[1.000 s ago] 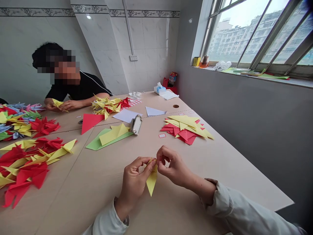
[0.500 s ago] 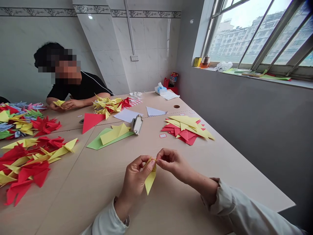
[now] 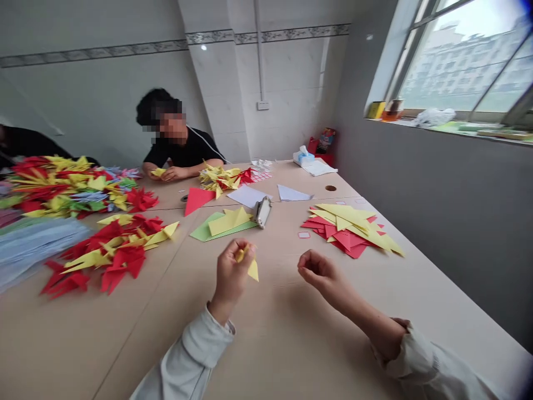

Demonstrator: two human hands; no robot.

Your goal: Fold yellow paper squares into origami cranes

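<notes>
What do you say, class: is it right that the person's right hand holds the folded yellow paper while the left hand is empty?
No, the hands are swapped. The head view shows the folded yellow paper pinched in the left hand, while the right hand is the empty one.
</notes>
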